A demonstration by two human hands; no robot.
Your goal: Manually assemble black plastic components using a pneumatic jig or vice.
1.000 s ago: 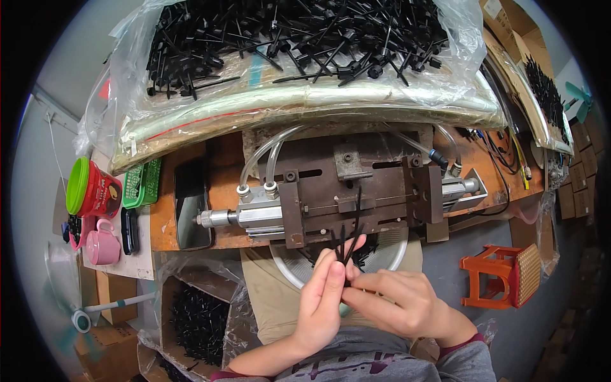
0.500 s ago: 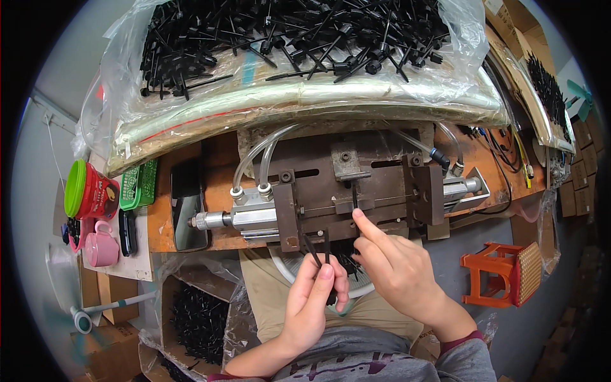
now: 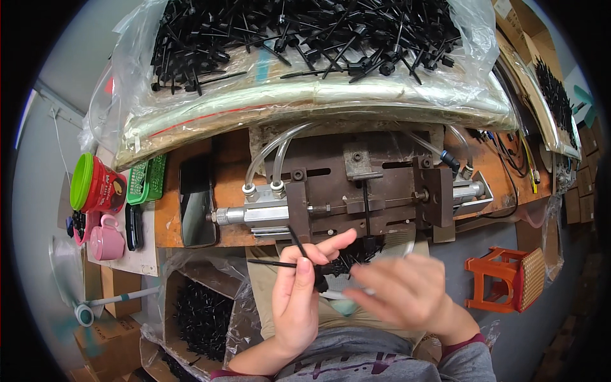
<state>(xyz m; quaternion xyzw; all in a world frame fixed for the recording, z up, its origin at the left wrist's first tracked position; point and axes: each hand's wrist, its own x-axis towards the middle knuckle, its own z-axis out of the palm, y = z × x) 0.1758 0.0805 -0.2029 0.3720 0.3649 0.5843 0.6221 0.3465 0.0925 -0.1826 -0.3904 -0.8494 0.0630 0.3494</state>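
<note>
My left hand (image 3: pixel 298 290) is closed around black plastic stemmed parts (image 3: pixel 298 245), in front of the metal clamping fixture (image 3: pixel 394 213). Two thin stems stick out past its fingers and thumb, and its index finger points to the right. Another black stemmed part (image 3: pixel 367 219) sits upright in the middle of the fixture, its thicker head hanging at the front edge. My right hand (image 3: pixel 404 290) is just right of the left one, smeared by motion; whether its fingers hold anything is unclear. Below the hands, more black parts (image 3: pixel 347 260) lie in a pale basket, partly hidden.
A plastic-lined tray (image 3: pixel 318 95) heaped with black parts stands behind the fixture. Air cylinders (image 3: pixel 267 215) with clear hoses flank it. On the left are a phone (image 3: pixel 197 204), a green basket (image 3: pixel 153 181) and a pink cup (image 3: pixel 107 240). An orange stool (image 3: pixel 503 277) stands right.
My right hand has drawn back from the fixture toward me. My left hand has tilted, swinging the stems leftward. The rod ends reach further inward from the fixture's side blocks. The view has shifted slightly.
</note>
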